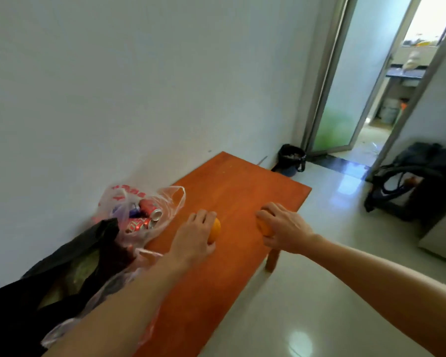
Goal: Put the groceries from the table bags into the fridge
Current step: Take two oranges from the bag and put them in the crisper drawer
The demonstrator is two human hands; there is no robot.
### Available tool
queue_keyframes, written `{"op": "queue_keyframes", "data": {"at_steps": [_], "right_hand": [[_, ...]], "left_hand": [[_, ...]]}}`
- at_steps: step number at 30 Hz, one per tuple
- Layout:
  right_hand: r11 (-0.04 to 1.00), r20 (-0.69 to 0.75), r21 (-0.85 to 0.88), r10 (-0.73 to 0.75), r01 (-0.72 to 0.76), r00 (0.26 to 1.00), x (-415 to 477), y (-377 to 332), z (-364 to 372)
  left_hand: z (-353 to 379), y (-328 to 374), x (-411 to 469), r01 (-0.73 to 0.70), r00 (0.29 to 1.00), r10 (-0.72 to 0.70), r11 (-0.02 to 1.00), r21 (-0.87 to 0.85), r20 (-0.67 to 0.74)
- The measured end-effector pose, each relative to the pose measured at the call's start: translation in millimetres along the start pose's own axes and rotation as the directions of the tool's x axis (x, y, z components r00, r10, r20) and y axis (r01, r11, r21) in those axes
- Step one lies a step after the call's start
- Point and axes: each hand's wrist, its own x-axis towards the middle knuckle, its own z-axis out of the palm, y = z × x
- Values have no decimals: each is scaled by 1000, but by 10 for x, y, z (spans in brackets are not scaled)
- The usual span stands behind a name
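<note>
Two oranges lie on the orange-brown wooden table (240,186). My left hand (195,235) curls over one orange (215,230) near the table's middle. My right hand (283,229) grips the other orange (264,228) close to the table's right edge; most of that fruit is hidden under the fingers. At the table's left side a clear plastic bag (150,210) with red print holds several red drink cans (147,215). In front of it sits a black plastic bag (62,274) with something greenish inside.
A white wall runs along the table's left side. A small black-lined bin (291,159) stands past the table's far end by a glass door (345,99) to another room. A dark bag (417,181) sits on the glossy tiled floor (319,292) at right.
</note>
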Motion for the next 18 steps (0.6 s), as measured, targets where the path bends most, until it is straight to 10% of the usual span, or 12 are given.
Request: {"op": "queue_keyframes", "data": {"at_steps": [18], "right_hand": [[690, -60, 24, 724, -724, 688, -3433, 3620, -370]], "left_hand": [[1195, 4725, 2270, -626, 757, 639, 769, -129, 135]]}}
